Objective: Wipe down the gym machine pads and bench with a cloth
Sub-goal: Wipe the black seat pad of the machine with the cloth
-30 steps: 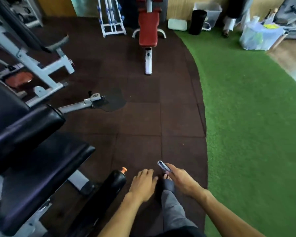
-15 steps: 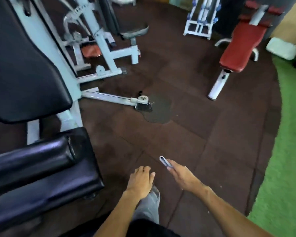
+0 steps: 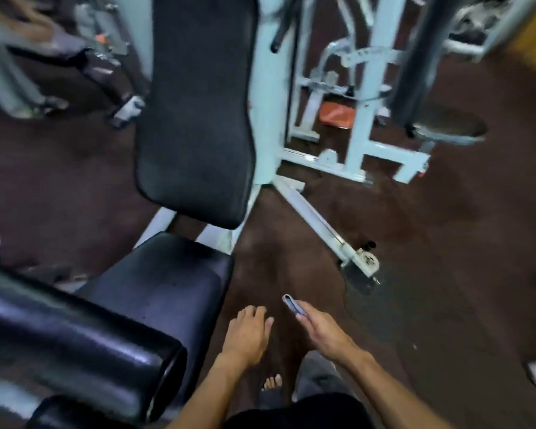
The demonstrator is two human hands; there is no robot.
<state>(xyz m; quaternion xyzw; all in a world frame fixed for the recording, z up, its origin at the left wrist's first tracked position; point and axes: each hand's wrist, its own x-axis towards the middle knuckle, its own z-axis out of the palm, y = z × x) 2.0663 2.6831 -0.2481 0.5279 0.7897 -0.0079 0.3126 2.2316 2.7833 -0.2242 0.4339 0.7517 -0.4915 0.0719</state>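
Note:
A gym machine stands in front of me, with a tall black back pad [image 3: 195,106], a black seat pad [image 3: 167,289] below it and a black roller pad [image 3: 75,335] at the lower left. My left hand [image 3: 248,332] hovers just right of the seat pad, palm down, fingers apart, holding nothing. My right hand [image 3: 322,332] is beside it, gripping a small folded grey cloth [image 3: 293,305] that sticks out past the fingertips. Neither hand touches a pad.
The machine's pale blue frame [image 3: 362,150] and a floor bar [image 3: 316,224] run to the right over dark brown rubber flooring [image 3: 446,258]. Another grey machine [image 3: 19,72] stands at the far left. My bare foot [image 3: 271,383] shows below my hands.
My view has swung left and toward the black padded machine, so the red bench and green turf have left the frame. Both hands keep their pose, the right still holding the cloth.

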